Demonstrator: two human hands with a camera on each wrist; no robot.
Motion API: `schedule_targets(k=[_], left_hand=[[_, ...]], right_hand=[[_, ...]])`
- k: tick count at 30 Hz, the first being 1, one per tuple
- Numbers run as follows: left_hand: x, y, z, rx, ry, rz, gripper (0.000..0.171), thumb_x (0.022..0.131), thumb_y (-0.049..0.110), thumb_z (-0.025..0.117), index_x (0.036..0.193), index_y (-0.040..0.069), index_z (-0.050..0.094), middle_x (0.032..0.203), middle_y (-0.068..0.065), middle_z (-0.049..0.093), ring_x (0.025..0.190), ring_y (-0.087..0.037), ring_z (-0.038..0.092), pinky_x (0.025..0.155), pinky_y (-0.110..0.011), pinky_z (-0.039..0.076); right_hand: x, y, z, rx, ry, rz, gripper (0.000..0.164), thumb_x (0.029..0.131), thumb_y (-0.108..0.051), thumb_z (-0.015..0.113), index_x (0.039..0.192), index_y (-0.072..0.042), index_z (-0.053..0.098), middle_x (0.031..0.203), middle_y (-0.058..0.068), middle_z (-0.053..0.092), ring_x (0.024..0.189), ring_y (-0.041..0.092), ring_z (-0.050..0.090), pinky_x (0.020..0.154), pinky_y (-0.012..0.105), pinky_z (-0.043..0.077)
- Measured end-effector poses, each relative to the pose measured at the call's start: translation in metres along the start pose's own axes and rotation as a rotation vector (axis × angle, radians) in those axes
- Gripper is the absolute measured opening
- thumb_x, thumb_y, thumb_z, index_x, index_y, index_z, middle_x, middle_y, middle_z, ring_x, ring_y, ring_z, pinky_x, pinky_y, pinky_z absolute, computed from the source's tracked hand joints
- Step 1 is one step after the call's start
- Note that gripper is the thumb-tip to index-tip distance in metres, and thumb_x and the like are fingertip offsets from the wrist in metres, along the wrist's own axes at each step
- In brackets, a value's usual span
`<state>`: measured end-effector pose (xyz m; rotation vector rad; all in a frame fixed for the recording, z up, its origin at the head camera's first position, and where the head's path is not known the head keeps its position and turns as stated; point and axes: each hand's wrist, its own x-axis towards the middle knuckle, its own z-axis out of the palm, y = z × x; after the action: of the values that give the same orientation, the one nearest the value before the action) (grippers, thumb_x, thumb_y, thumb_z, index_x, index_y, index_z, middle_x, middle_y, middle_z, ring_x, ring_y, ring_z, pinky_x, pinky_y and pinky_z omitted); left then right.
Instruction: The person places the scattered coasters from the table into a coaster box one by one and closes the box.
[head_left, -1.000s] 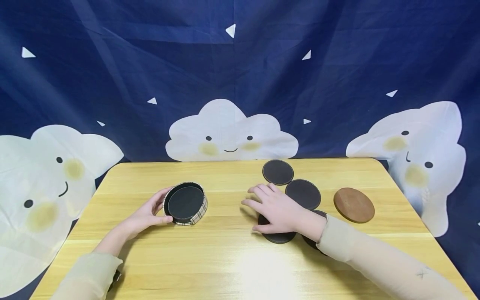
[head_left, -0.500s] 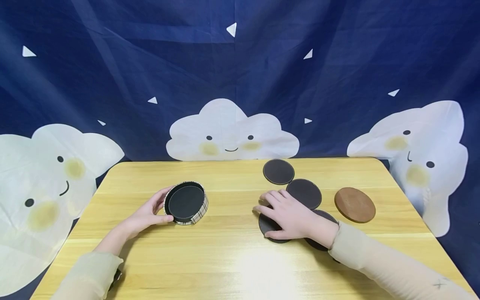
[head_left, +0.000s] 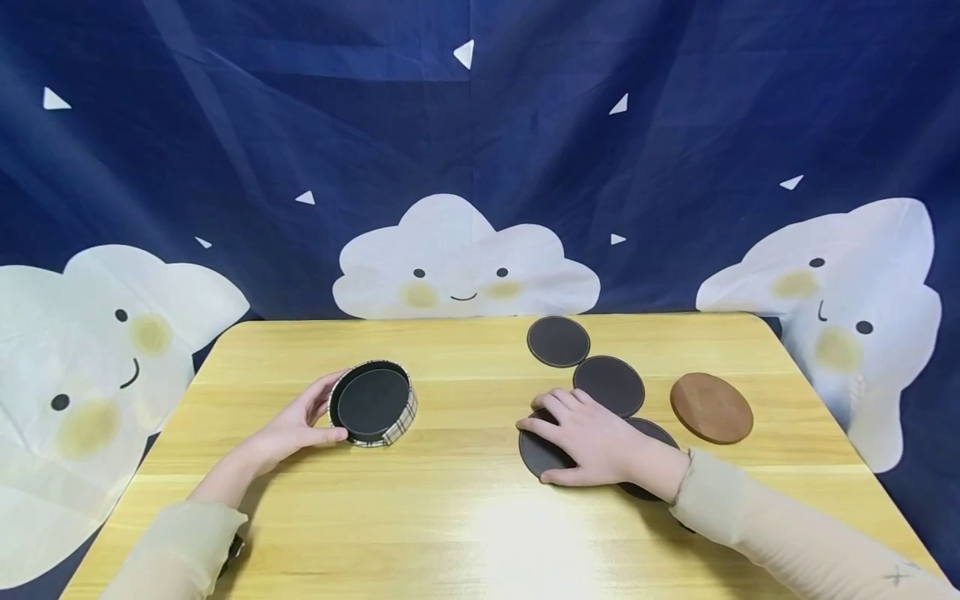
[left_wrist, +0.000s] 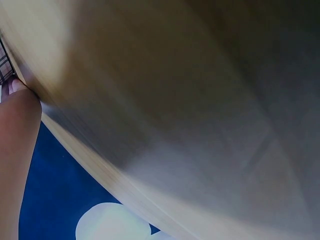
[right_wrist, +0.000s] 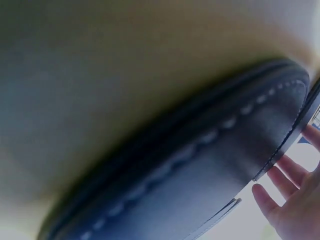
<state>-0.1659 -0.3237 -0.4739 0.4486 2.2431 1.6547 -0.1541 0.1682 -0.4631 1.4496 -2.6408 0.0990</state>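
A round coaster holder (head_left: 371,404), black inside with a plaid outer wall, stands on the left of the table in the head view. My left hand (head_left: 296,427) grips its left side, thumb at the near side and fingers behind. My right hand (head_left: 588,442) lies over a black round coaster (head_left: 542,450), fingertips near its far edge and thumb by its near edge. Under the right wrist is another black coaster (head_left: 656,432), partly covered. The right wrist view shows a stitched black coaster (right_wrist: 200,165) up close, with fingers (right_wrist: 290,170) beyond it.
Two more black coasters, a middle one (head_left: 611,386) and a far one (head_left: 558,341), lie in a line toward the table's back edge. A brown round coaster (head_left: 711,408) sits at the right. Behind the wooden table (head_left: 450,492) hangs a blue cloud-patterned cloth (head_left: 375,125).
My right hand has moved right and slightly toward me, coming over the nearest-left black coaster. The left hand and the coaster holder stay in place.
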Motion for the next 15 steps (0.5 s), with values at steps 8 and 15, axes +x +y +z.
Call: schedule_targets(k=[8,15], left_hand=[[0.0003,0.0003,-0.0004,0.0,0.001,-0.007,0.094,0.09,0.004,0.082,0.165,0.001,0.025,0.163,-0.033,0.032,0.134,0.02,0.04,0.108,0.004,0.029],[0.0004,-0.0008,-0.0006,0.0,0.0,-0.01,0.095,0.09,0.004,0.082,0.165,0.001,0.024,0.164,-0.034,0.03,0.134,0.022,0.038,0.108,0.005,0.027]], right_hand=[[-0.0018,-0.0019,0.0004,0.02,-0.009,0.01,0.078,0.087,-0.067,0.073,0.149,-0.022,0.057,0.139,0.008,0.058,0.128,0.026,0.054,0.104,0.046,0.05],[-0.0019,-0.0034,0.0008,0.03,-0.022,0.018,0.082,0.083,-0.065,0.076,0.15,-0.022,0.057,0.139,0.008,0.057,0.129,0.027,0.053,0.106,0.046,0.049]])
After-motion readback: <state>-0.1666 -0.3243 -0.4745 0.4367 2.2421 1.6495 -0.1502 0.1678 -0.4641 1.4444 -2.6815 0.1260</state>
